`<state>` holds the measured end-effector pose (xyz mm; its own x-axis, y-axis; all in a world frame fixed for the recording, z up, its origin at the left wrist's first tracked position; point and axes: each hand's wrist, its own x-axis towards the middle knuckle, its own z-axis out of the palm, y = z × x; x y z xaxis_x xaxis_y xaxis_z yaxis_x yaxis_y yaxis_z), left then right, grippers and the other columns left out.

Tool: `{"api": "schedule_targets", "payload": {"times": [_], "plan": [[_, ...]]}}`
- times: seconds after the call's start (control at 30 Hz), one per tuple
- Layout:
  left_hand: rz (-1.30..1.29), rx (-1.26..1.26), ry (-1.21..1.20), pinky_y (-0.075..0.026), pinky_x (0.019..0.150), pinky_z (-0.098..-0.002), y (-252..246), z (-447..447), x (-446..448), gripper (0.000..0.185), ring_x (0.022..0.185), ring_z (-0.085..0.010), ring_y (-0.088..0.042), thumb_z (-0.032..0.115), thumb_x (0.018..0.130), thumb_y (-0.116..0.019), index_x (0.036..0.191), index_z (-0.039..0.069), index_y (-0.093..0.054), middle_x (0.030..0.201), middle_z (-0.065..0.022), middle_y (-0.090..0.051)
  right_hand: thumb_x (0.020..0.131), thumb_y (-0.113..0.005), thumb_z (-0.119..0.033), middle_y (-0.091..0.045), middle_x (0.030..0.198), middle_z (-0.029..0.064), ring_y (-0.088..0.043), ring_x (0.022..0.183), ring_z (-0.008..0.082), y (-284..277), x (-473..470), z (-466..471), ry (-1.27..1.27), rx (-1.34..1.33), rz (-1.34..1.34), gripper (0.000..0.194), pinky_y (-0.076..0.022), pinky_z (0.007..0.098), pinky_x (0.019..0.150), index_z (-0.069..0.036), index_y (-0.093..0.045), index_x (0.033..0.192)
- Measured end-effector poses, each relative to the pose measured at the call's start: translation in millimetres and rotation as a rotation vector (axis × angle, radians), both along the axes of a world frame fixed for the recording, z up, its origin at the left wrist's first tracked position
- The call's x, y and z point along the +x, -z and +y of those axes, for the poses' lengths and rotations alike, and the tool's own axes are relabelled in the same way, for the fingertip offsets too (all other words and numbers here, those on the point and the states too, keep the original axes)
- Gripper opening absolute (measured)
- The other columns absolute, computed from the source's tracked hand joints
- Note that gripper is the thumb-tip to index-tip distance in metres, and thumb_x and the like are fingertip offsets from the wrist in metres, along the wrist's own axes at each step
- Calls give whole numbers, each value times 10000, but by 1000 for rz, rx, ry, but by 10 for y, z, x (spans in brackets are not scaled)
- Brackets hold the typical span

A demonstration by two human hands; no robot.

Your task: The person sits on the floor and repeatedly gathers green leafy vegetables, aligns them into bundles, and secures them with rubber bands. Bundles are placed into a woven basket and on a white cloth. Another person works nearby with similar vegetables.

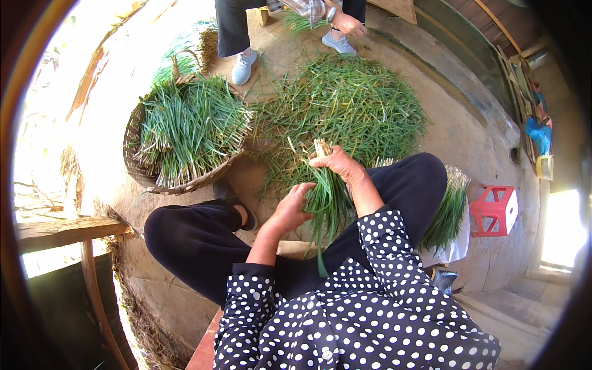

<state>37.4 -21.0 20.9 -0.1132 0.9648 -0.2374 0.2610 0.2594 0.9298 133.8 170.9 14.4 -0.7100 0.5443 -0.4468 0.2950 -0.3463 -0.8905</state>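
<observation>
My right hand (pixel 342 164) grips a bunch of long green leafy stalks (pixel 328 189), probably Chinese chives, near its pale cut ends. Those ends point away from me, and the leaves hang towards my lap. At the bunch's left side is my left hand (pixel 293 208), thumb and fingers apart, its fingertips against the leaves. Beyond my hands a wide heap of loose green leaves (pixel 347 106) covers the floor, mixed with yellowed blades. To the left, a woven basket (pixel 134 148) is piled with similar stalks (pixel 194 125), many pale ends facing its near rim.
Another person's hand (pixel 349 24) and grey shoes (pixel 243 67) are beyond the heap. More stalks (pixel 185 51) are stacked behind the basket. By my right knee lie bundled stalks (pixel 446 208), beside a red plastic stool (pixel 492 211). A wooden rail (pixel 69 233) stands at left.
</observation>
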Motion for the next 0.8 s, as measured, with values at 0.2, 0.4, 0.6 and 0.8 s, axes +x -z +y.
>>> {"api": "schedule_targets", "payload": {"times": [0.2, 0.4, 0.6, 0.8], "plan": [[15, -153, -181, -492, 871, -383, 221, -16, -274, 630, 1103, -284, -563, -98, 640, -633, 1234, 57, -494, 1144, -122, -578, 739, -762, -73, -670, 791, 36, -613, 671, 122, 47, -40, -24, 48, 86, -63, 207, -515, 274, 601, -9, -677, 917], [496, -256, -330, -448, 892, -425, 289, -54, -299, 553, 1101, -371, -517, -33, 659, -594, 1181, 111, -479, 1133, -165, -539, 766, -750, -130, -606, 688, 23, -565, 550, 111, -175, 66, 163, 198, 221, -144, 195, -474, 265, 489, -1, -621, 835], [384, -250, -321, -454, 889, -444, 608, 48, -263, 535, 1105, -374, -524, 95, 737, -659, 1229, 106, -449, 1197, -189, -530, 807, -713, -128, -608, 689, 17, -579, 567, 106, -1054, 356, 384, 173, 282, -26, 147, -480, 250, 557, -18, -644, 876], [100, -476, -574, -468, 904, -378, 1525, 196, -423, 653, 1063, -317, -592, 296, 687, -778, 1197, 2, -497, 1158, -196, -603, 818, -717, -137, -626, 720, 15, -579, 578, 85, -1726, 568, 617, -9, 300, -12, 173, -498, 235, 550, -2, -649, 902]]}}
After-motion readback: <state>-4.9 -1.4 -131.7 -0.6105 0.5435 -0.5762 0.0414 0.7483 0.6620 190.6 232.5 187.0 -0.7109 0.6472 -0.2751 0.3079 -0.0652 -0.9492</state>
